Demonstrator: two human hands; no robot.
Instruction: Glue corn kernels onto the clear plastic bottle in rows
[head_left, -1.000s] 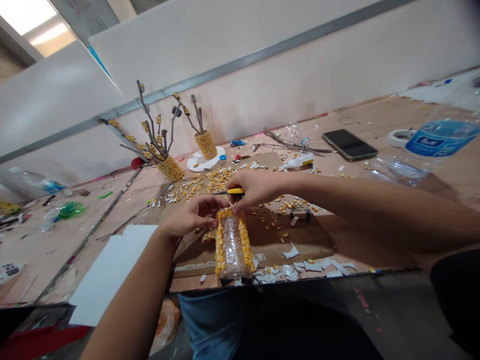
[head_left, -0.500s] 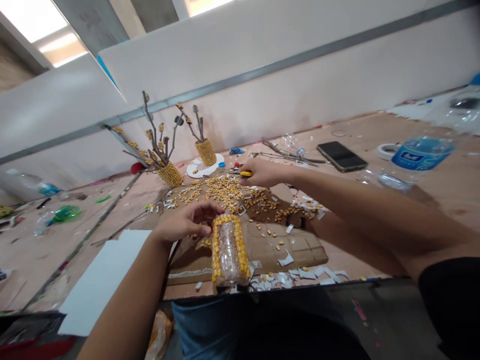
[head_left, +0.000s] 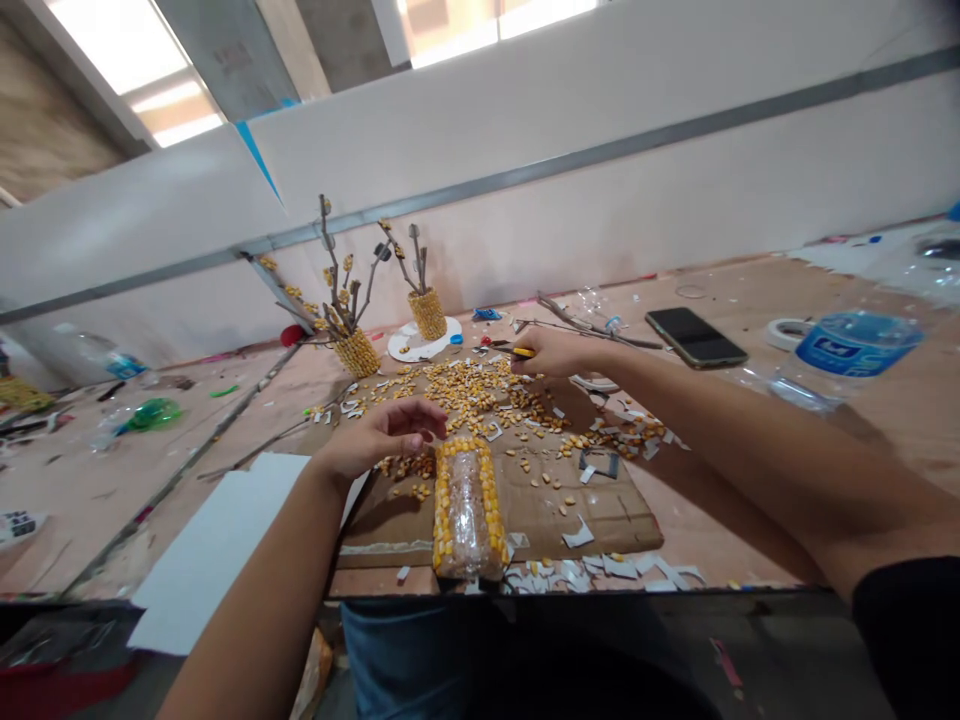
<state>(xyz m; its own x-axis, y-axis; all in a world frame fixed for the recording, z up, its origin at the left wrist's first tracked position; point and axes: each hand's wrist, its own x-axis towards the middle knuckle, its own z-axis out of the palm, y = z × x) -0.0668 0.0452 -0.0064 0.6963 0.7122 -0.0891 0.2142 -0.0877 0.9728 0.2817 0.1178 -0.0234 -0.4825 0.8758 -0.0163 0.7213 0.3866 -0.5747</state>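
Note:
Near the table's front edge lies a clear plastic bottle piece (head_left: 466, 500), rows of yellow corn kernels stuck along both its sides. My left hand (head_left: 394, 430) hovers at its far end, fingers curved and apart, holding nothing. Farther out, my right hand (head_left: 551, 350) is closed on a small yellow-handled tool (head_left: 523, 353); its dark tip points left, and its exact kind is unclear. Loose corn kernels (head_left: 480, 385) are spread over the cardboard sheet (head_left: 600, 520) between and beyond my hands.
Two kernel-covered pots, one left (head_left: 356, 354) and one farther back (head_left: 428, 314), hold twigs. At right are a phone (head_left: 696, 336), a tape roll (head_left: 787, 333) and a blue-labelled bottle (head_left: 859, 345). White paper (head_left: 217, 550) lies left; white scraps (head_left: 600, 573) line the front edge.
The camera view has shifted slightly. My left hand has drawn a little away from the bottle piece, its fingers straighter. My right hand stays by the kernels with the yellow-handled tool.

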